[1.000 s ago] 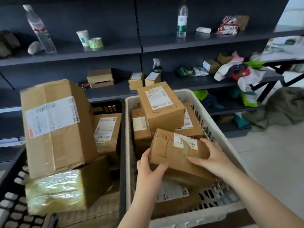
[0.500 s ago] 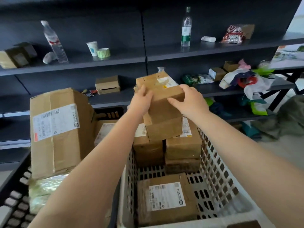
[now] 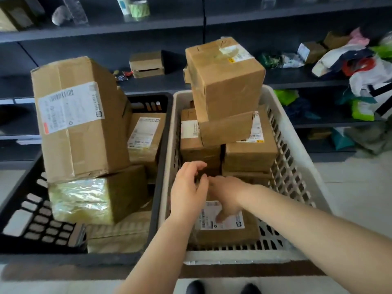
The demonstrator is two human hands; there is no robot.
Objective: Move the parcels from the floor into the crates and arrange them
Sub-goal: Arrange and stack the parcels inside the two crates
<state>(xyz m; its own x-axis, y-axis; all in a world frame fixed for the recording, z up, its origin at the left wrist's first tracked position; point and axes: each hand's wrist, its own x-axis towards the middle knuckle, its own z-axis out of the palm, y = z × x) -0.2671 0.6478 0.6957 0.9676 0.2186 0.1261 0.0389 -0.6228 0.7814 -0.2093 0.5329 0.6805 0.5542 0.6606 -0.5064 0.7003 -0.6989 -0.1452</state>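
A white crate [image 3: 297, 166] holds a stack of brown parcels at its far end, topped by a cube-shaped parcel [image 3: 227, 77] sitting tilted on the pile. A flat labelled parcel [image 3: 224, 230] lies on the crate's floor at the near end. My right hand [image 3: 227, 196] rests on that flat parcel, fingers curled over its label and far edge. Beside it hovers my left hand [image 3: 188, 192], fingers apart, holding nothing. A black crate [image 3: 165, 145] on the left holds a large tall parcel [image 3: 78, 119], a tape-wrapped parcel [image 3: 95, 198] and others.
Dark shelving [image 3: 148, 24] runs behind the crates, carrying small boxes, a cup, tape rolls and bottles. Bags and cloth [image 3: 364, 66] pile on the shelf at right. Pale tiled floor [image 3: 360, 198] lies right of the white crate. My shoes [image 3: 222, 288] show at the bottom edge.
Both hands let go of the cube-shaped parcel, now left on top of the far stack, and came down to the flat parcel at the near end of the white crate.
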